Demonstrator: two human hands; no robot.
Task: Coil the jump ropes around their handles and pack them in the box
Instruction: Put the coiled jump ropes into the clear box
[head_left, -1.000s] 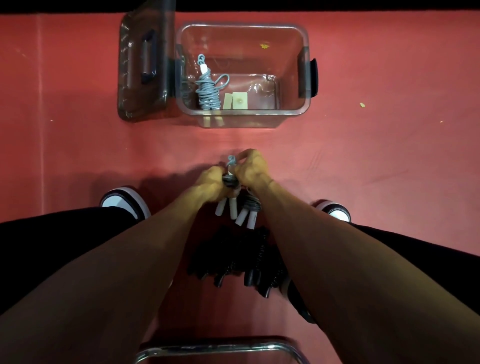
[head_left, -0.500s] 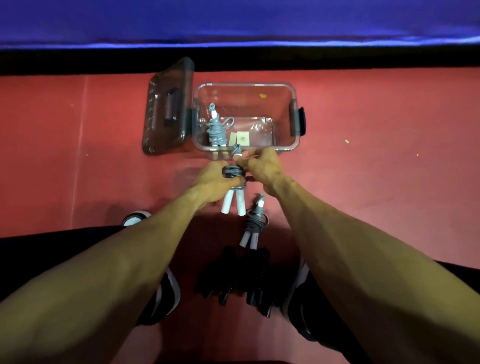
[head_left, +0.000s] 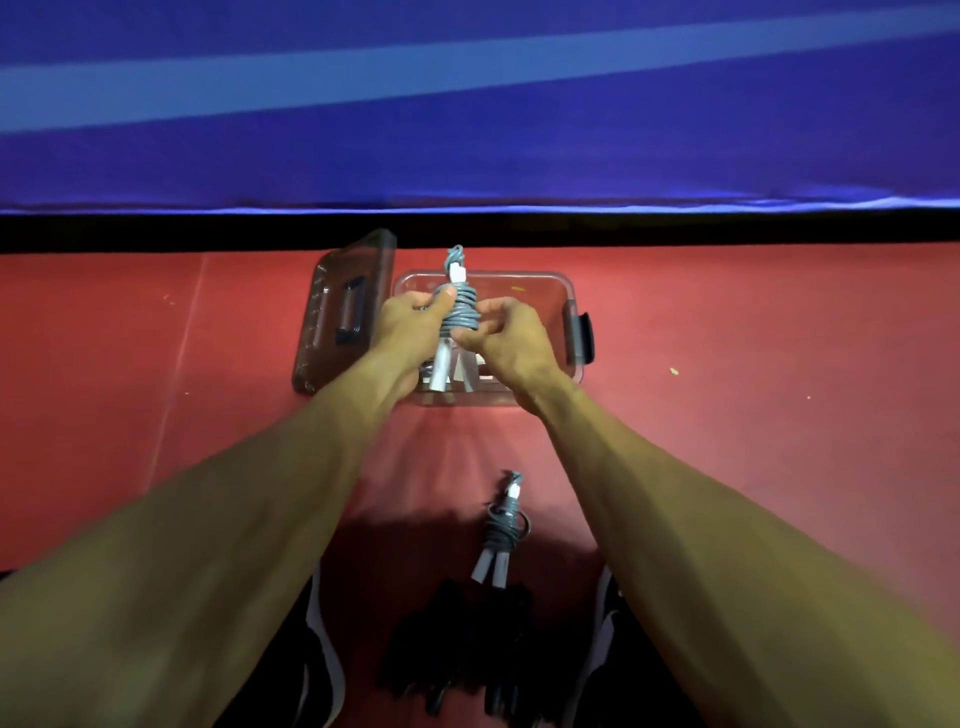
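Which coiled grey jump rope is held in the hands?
The grey rope over the clear box, gripped by left hand and right hand; the other bundle lies on the floor.

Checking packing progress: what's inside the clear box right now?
Inside the clear box a pale handle shows beneath the held coiled rope. Both hands cover the rest, so no count.
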